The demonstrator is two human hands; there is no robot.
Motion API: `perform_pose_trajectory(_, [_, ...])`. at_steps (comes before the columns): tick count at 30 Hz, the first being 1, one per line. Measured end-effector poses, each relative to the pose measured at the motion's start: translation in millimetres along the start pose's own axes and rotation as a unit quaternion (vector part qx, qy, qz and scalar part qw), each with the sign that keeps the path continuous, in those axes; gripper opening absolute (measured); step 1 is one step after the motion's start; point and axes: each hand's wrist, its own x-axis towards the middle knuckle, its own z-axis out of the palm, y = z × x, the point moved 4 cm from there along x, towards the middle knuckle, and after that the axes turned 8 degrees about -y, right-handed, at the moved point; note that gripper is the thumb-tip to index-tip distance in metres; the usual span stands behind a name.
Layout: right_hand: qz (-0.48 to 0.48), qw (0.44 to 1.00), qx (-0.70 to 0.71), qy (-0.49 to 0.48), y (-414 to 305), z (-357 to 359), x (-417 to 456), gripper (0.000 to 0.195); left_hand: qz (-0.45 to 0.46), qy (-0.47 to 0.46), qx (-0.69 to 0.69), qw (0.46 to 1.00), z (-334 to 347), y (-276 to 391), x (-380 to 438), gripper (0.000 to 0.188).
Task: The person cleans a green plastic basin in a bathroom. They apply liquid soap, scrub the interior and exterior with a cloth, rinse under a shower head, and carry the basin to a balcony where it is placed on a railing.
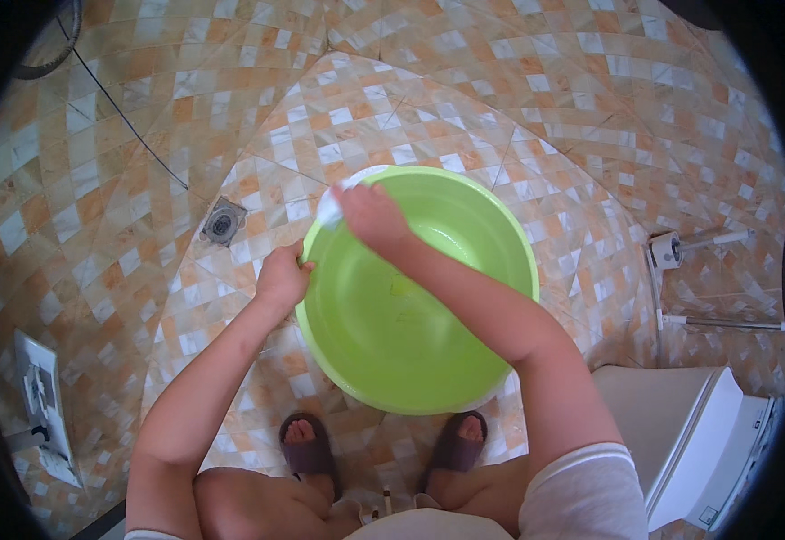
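A large round green plastic basin (pixel 426 358) is in front of me, above the tiled floor. My left hand (pixel 284 275) grips its rim on the left side, with the thumb over the edge. My right hand (pixel 371 214) is at the upper left rim and holds a white cloth or wipe (pixel 330 208) against it. Inside, the basin looks wet and shiny, and a small yellowish patch (pixel 402 286) shows at its bottom. Part of a white object, its kind unclear, peeks out behind the upper left rim.
A square floor drain (pixel 222 223) lies left of the basin. At the right are a white toilet (pixel 676 432) and a wall rack with metal bars (pixel 730 322). A dark thin cable (pixel 126 121) hangs at the upper left. My slippered feet (pixel 308 445) are just below the basin.
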Motion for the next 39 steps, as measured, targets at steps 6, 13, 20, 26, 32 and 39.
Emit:
perform_pose_trajectory(6, [0.384,0.843,-0.269,-0.263,132,-70,-67,0.014,-0.044,-0.014,-0.043,0.998,1,0,-2,0.03])
perform_pose_trajectory(13, [0.282,0.915,-0.152,-0.244,141,-116,-125,0.025,-0.017,-0.07,-0.034,0.997,5,-1,-5,0.046])
perform_pose_trajectory(20, [0.066,0.991,-0.072,-0.089,88,-54,-15,0.022,0.021,-0.001,0.065,0.998,-27,-5,28,0.047])
perform_pose_trajectory(26, [0.054,0.986,-0.089,-0.13,75,-32,3,0.026,-0.043,-0.01,-0.001,0.999,-26,-25,13,0.024])
perform_pose_trajectory(32, [0.312,0.878,-0.128,-0.339,100,-126,-123,0.03,-0.116,0.017,0.062,0.991,-26,-20,14,0.023])
perform_pose_trajectory(39, [0.312,0.905,-0.14,-0.254,116,-136,-154,0.028,-0.002,-0.053,0.045,0.998,-18,-8,5,0.027])
